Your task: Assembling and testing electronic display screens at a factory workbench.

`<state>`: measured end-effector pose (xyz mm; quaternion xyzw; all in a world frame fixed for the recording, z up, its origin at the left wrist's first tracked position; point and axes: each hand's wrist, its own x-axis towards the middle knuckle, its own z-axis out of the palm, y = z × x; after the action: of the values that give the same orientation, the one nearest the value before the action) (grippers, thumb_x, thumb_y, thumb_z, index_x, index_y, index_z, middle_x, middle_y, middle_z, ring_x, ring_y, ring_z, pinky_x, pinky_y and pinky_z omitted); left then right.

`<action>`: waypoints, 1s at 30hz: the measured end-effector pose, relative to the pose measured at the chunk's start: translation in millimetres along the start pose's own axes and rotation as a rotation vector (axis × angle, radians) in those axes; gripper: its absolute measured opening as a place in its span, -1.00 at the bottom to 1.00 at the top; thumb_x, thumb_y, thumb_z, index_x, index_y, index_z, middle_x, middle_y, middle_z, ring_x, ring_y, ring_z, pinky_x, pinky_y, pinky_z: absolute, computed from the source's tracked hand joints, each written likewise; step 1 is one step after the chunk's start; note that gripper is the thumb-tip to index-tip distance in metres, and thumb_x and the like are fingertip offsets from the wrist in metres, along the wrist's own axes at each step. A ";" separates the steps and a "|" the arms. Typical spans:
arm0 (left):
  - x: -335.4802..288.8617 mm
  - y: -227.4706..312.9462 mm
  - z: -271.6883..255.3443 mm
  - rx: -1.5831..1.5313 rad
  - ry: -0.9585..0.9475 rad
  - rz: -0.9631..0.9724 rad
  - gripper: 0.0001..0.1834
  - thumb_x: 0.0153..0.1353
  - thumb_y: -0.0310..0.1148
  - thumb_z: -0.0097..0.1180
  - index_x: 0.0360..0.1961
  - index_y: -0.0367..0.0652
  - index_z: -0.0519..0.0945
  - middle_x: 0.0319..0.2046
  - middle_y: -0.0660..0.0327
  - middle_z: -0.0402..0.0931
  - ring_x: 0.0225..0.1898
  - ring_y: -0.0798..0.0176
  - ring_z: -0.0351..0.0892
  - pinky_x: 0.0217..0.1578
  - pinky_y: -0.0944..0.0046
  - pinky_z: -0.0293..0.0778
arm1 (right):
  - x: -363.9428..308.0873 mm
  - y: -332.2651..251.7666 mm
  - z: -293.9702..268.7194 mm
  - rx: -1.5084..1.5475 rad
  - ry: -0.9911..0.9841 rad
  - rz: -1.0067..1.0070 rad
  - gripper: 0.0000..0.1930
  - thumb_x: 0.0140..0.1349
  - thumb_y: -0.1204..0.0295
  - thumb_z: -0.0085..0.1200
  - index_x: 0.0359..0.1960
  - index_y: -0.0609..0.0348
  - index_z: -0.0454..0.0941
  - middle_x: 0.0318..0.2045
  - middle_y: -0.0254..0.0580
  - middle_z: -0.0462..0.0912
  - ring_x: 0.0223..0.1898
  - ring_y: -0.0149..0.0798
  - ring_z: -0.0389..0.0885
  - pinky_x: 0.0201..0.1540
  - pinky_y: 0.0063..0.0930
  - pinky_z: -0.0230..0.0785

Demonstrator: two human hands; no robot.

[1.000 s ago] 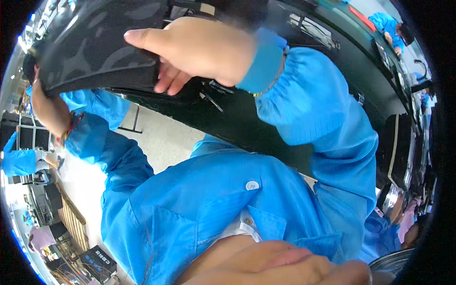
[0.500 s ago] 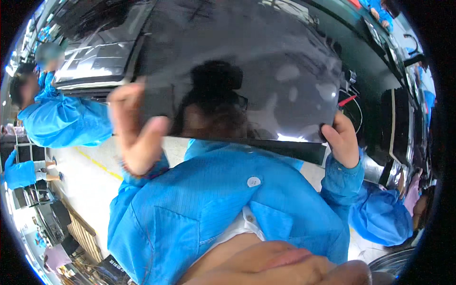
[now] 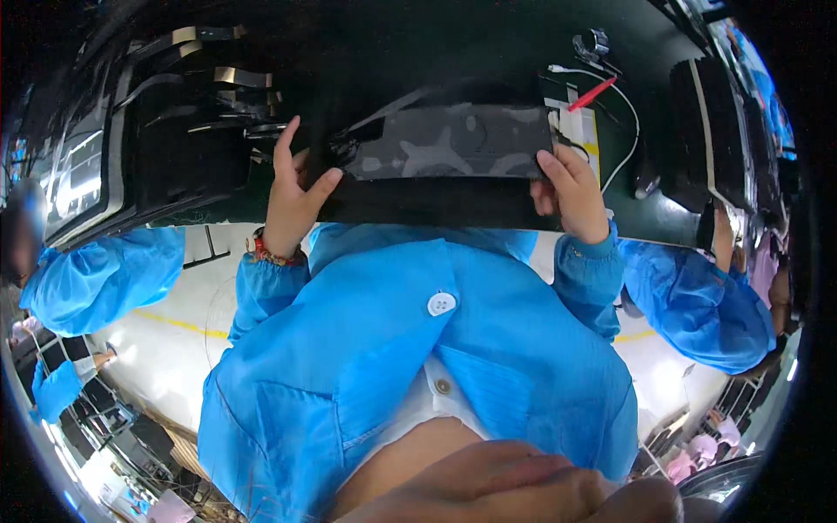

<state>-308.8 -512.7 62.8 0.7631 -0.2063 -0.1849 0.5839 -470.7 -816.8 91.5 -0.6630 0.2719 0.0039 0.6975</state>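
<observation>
A thin dark glossy panel (image 3: 471, 144), with pale grey reflections on its face, lies between my two hands, seen at a shallow angle above the dark bench. At its right near corner my right hand (image 3: 575, 192) grips it, thumb on top and the other fingers curled below. My left hand (image 3: 295, 196) is at the left end, its thumb against the near corner. The index finger of that hand stretches out past the panel's side, and the remaining fingers are partly hidden.
Several dark parts with shiny metallic strips (image 3: 244, 78) lie on the bench at the left. Right of the panel are a red pen-like item (image 3: 593, 93), a white cable (image 3: 635, 131) and a small black device (image 3: 593, 45). Dark stacked panels (image 3: 697, 131) stand farther right. Co-workers in blue sit at both sides.
The panel has tipped from facing me broadly to nearly flat and looks lower. My left hand has come to its left near corner; my right hand keeps its grip. More of the bench shows.
</observation>
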 end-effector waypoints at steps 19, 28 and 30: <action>51.9 31.6 90.0 0.882 -0.563 0.835 -0.36 0.03 -0.21 0.22 0.19 0.05 0.34 0.28 0.05 0.10 0.32 -0.06 0.01 0.28 -0.14 -0.04 | 18.9 10.2 3.0 -0.667 -0.109 -0.170 -0.54 0.20 0.07 0.04 -0.61 0.27 0.44 -0.74 -0.14 0.43 -0.69 -0.23 0.43 -0.58 -0.35 0.25; 50.1 20.5 88.7 0.916 -0.565 0.838 -0.43 0.08 -0.25 0.16 0.16 0.00 0.36 0.27 0.04 0.11 0.32 -0.07 0.02 0.26 -0.16 -0.01 | -1.3 16.3 14.2 -0.578 0.160 -0.262 -0.69 0.13 0.24 0.17 -0.47 0.23 0.41 -0.61 -0.14 0.49 -0.55 -0.35 0.48 -0.50 -0.47 0.32; 48.6 20.0 87.5 0.925 -0.570 0.858 -0.44 0.10 -0.23 0.14 0.16 -0.02 0.35 0.27 0.02 0.10 0.32 -0.11 -0.01 0.26 -0.18 -0.04 | -5.2 8.5 20.0 -0.525 0.176 -0.259 -0.76 0.12 0.37 0.19 -0.42 0.23 0.39 -0.59 -0.21 0.49 -0.52 -0.42 0.47 -0.48 -0.52 0.32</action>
<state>-315.4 -614.5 58.3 0.7063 -0.6929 -0.0240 0.1428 -470.7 -795.4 85.2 -0.8475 0.2341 -0.0724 0.4709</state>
